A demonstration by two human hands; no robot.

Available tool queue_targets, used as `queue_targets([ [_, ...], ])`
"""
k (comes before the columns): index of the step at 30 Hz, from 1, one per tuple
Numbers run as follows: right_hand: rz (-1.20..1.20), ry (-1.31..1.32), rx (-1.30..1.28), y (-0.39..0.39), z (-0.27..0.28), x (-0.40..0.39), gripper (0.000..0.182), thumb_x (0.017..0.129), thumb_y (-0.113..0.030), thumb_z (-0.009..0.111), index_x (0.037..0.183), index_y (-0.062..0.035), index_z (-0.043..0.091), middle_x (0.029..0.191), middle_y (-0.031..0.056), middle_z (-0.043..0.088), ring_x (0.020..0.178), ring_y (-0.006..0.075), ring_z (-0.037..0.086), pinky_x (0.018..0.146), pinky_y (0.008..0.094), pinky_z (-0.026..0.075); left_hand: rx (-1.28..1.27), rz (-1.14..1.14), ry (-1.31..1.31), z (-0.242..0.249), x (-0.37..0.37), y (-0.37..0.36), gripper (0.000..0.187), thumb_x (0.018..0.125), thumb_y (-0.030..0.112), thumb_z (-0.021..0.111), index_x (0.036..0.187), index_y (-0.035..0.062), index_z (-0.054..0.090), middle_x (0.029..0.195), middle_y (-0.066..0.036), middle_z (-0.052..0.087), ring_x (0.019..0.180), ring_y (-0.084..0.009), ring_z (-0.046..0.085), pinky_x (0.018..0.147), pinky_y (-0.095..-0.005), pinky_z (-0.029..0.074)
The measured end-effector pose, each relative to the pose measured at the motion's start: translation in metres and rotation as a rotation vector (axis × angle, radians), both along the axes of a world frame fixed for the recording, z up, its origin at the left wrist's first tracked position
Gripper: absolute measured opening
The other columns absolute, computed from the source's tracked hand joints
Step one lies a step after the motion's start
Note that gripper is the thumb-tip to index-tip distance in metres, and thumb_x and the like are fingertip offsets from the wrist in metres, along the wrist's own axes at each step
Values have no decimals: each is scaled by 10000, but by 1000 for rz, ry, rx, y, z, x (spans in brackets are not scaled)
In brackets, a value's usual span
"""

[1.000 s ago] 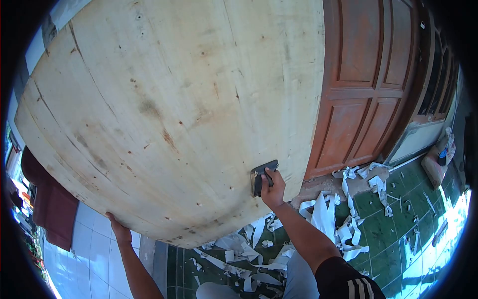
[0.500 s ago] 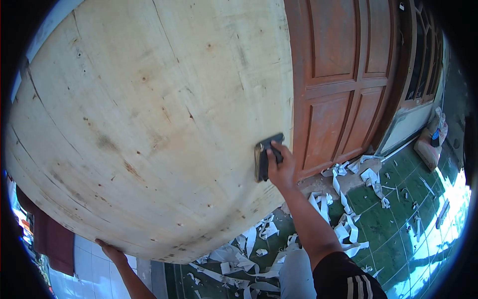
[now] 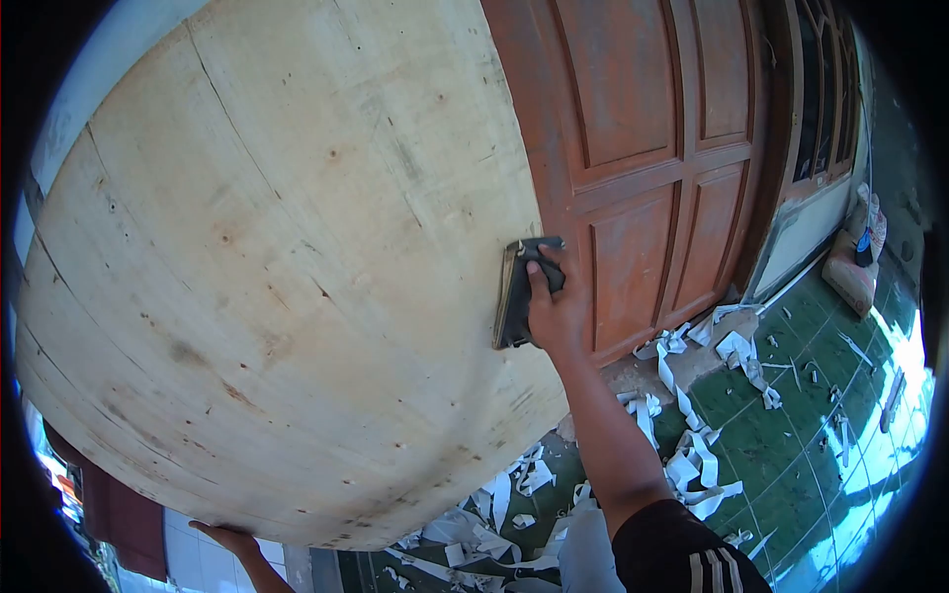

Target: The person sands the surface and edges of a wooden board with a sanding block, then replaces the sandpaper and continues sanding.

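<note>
Pale wooden panel (image 3: 297,277) (knotted, cracked), face-on, dark sanding block (image 3: 518,308) at its right edge

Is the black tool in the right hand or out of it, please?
In it: the right hand grips the black tool by its handle.

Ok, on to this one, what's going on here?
A person is working on a large wooden panel with both bare hands. The right hand grips what looks like a dark sanding block at the panel's face, near its right edge. The left hand is at the panel's lower edge. A reddish-brown door shows beyond the panel, and curled white strips lie scattered on the green tiled floor.
</note>
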State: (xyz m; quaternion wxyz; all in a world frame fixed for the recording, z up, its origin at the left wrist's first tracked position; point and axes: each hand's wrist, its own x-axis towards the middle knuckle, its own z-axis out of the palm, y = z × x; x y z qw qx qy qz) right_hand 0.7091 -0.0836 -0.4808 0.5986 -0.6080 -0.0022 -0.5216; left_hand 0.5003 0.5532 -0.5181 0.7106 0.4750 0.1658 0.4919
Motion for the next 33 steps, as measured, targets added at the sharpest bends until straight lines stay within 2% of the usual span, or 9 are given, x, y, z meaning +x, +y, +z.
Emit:
queue_targets([
  [4, 59, 194, 209, 32, -185, -20, 253, 966, -10, 665, 1214, 32, 639, 1082, 178, 704, 1033, 231, 694, 935, 340, 531, -91, -24, -39, 3, -5, -3, 859, 1044, 713, 258, 1629, 84, 261, 1668, -142, 293, 1515, -331, 297, 1261, -459, 228],
  [7, 84, 227, 201, 35, -159, -20, 247, 964, -6, 663, 1207, 35, 642, 1081, 183, 711, 1033, 236, 700, 930, 346, 535, -16, 160, 137, -6, -3, -10, 845, 1054, 694, 267, 1559, 30, 402, 1577, -174, 440, 1421, -353, 436, 1196, -453, 349],
  [13, 98, -13, -135, 58, 86, -31, 214, 950, -36, 657, 1158, 13, 670, 1003, 230, 720, 910, 410, 709, 817, 407, 553, 199, 415, 347, -26, -10, -7, 868, 1063, 668, 301, 1416, -85, 550, 1402, -239, 604, 1250, -375, 601, 1059, -435, 495],
  [16, 129, -49, -344, 127, 31, -58, 268, 919, -35, 673, 1186, -29, 694, 930, 204, 670, 802, 382, 687, 693, 443, 556, 234, 433, 189, -53, -5, -18, 669, 1113, 471, 410, 1515, -64, 434, 1505, -226, 519, 1330, -329, 549, 1105, -387, 448],
  [18, 201, -6, -632, 181, -70, -94, 335, 857, -25, 691, 1186, -79, 727, 902, 168, 638, 734, 341, 679, 636, 436, 561, 473, 505, 184, -66, -4, -50, 632, 1120, 363, 447, 1588, -39, 308, 1638, -188, 356, 1466, -300, 408, 1204, -374, 323],
  [22, 280, -24, -1066, 224, -145, -115, 460, 735, -35, 717, 1181, -141, 762, 877, 114, 592, 646, 270, 648, 557, 400, 545, 946, 538, 465, -110, -11, -127, 695, 1043, 188, 580, 1628, 30, 240, 1705, -235, 159, 1586, -399, 134, 1262, -488, 175],
  [24, 255, -79, -1079, 228, -104, -109, 495, 763, -61, 685, 1243, -177, 725, 861, 103, 546, 632, 262, 631, 544, 398, 543, 1132, 271, 586, -126, -18, -162, 733, 972, 215, 677, 1590, 28, 331, 1679, -310, 147, 1544, -536, 139, 1227, -594, 209],
  [29, 163, -183, -835, 256, 87, -114, 360, 840, -29, 716, 1194, -95, 718, 863, 137, 591, 618, 344, 628, 517, 431, 503, 1079, -21, 704, -171, -38, -201, 753, 910, 224, 733, 1573, 89, 404, 1678, -320, 126, 1537, -552, 141, 1209, -590, 265],
  [33, 201, -174, -915, 310, 53, -143, 392, 814, -11, 690, 1194, -105, 715, 900, 156, 585, 644, 327, 650, 523, 428, 520, 1043, -136, 760, -183, -55, -201, 774, 903, 257, 739, 1586, 122, 402, 1682, -312, 125, 1547, -523, 147, 1221, -562, 265],
])
